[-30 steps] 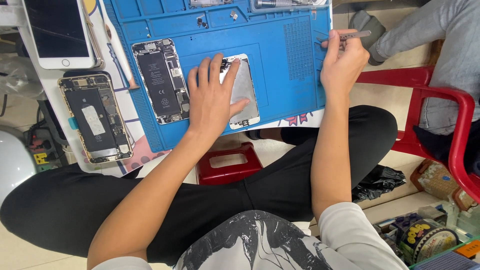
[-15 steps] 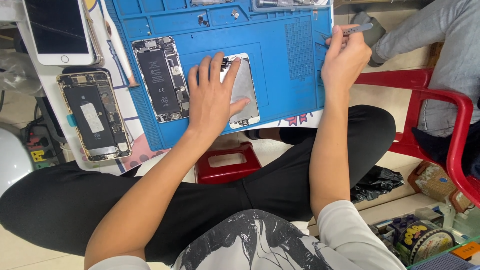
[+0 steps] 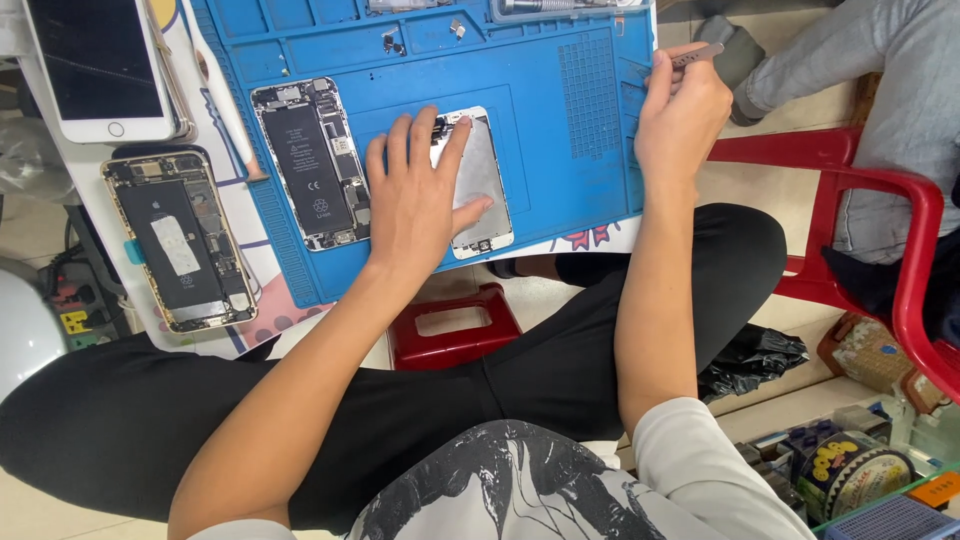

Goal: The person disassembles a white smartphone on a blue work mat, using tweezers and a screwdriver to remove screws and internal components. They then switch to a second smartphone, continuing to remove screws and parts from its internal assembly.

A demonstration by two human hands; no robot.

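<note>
Silver phone panel (image 3: 480, 180) face-down under left hand (image 3: 415, 195), edges perhaps bare

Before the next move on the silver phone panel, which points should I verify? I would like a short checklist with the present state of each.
1. Left hand lies flat on the silver panel: ok.
2. Panel lies fully on the blue mat: ok.
3. Right hand grips the thin tool: ok.
4. Tool tip type: cannot tell, hidden by the fingers.
5. Opened phone body lies apart from the left hand: ok.
6. Small loose parts sit in the mat's upper compartment: ok.
</note>
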